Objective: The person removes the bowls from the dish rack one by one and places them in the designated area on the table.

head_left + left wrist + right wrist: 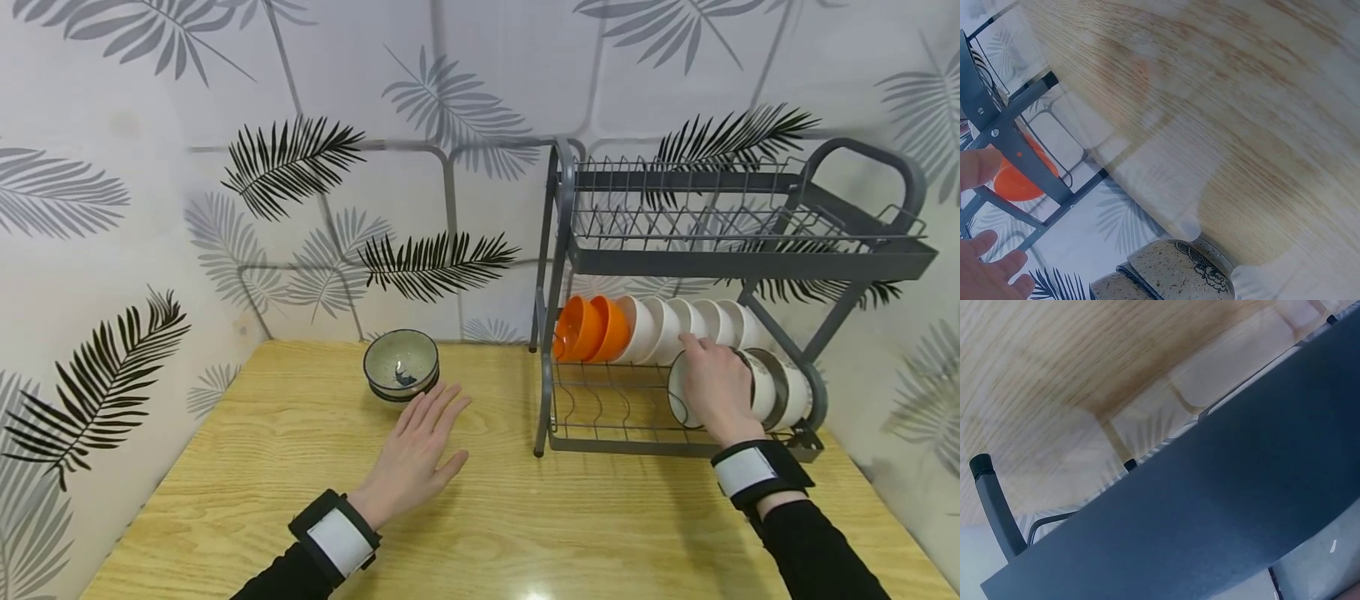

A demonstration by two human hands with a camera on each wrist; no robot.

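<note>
Two speckled, dark-rimmed bowls (401,354) are stacked on the wooden table at left; a dark pattern shows on the outside of the upper bowl (1179,269) in the left wrist view. My left hand (416,454) is just in front of the stack, fingers straight and spread, holding nothing. Over at the rack's lower tier, my right hand (718,387) grips a dark-rimmed bowl (678,396) standing on its side in the front row. That hand covers part of the bowl. More dark-rimmed bowls (791,396) stand to its right.
The grey two-tier dish rack (750,262) stands at right, its upper basket above my right hand. Behind the gripped bowl, orange bowls (577,329) and several white bowls (637,329) stand in a row. A patterned wall (397,200) closes off the back.
</note>
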